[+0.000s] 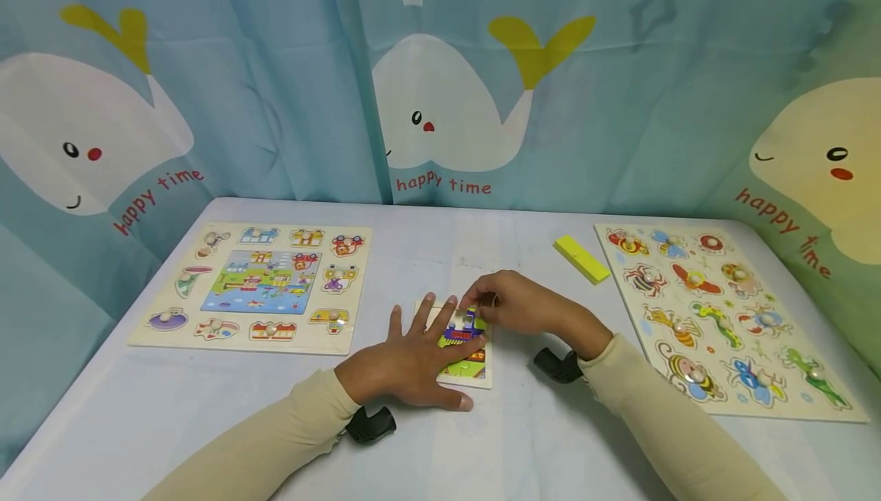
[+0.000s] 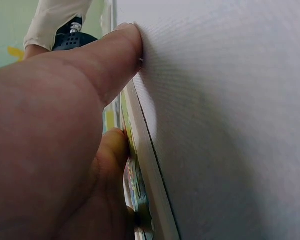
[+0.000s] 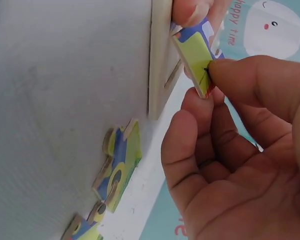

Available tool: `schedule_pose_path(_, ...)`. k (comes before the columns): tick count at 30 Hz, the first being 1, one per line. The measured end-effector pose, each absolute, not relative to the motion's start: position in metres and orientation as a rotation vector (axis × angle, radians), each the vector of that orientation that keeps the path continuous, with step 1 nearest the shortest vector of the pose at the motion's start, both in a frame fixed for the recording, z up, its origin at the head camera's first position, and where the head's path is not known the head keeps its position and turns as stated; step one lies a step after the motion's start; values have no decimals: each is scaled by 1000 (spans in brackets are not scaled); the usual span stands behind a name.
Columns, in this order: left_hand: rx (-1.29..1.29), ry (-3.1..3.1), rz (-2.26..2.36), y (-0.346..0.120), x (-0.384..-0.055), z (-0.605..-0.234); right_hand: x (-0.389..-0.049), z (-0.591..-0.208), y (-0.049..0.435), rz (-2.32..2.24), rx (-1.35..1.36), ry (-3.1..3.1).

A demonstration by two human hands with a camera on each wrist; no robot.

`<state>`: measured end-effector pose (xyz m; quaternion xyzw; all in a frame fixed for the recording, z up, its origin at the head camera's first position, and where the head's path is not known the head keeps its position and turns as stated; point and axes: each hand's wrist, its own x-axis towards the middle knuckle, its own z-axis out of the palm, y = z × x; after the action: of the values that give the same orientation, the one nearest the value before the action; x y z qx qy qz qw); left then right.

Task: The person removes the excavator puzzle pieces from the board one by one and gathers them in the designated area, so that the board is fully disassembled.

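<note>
Near the middle of the counter, we find a small puzzle board lying flat, its pale frame around a blue, red and green picture. Our left hand lies across it, fingers straight and widely fanned; this grip has hold of nothing. The left thumb extends past the board's near edge.

Our right hand is at the board's far right corner. Its grip is drawn into a pinch, thumb against a green-and-blue puzzle piece, which is tilted over the board. We cannot tell whether the piece touches the frame. Just beside the board, the right wrist view shows two loose puzzle pieces, one partly cut off.

Surroundings noted: on our left, a large knobbed board of vehicles and toys; on our right, an insect board, with a yellow block lying near its far left corner. Behind hangs a blue curtain printed with whales.
</note>
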<state>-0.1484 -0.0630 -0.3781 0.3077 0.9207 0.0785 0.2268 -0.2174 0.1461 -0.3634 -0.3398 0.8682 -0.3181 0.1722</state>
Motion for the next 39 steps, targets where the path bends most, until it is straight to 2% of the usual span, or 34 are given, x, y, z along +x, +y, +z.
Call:
schedule_pose_path(8,854,2528,221,-63,-148,-378,-216,-370,144,-977,-981,2297)
schedule_pose_path(23,853,2546,195,-62,-148,-379,-212,-363,152,-986,-957,2435)
schedule_pose_path(39,846,2554,210,-62,-146,-377,-216,-354,188,-1047,-865,2466)
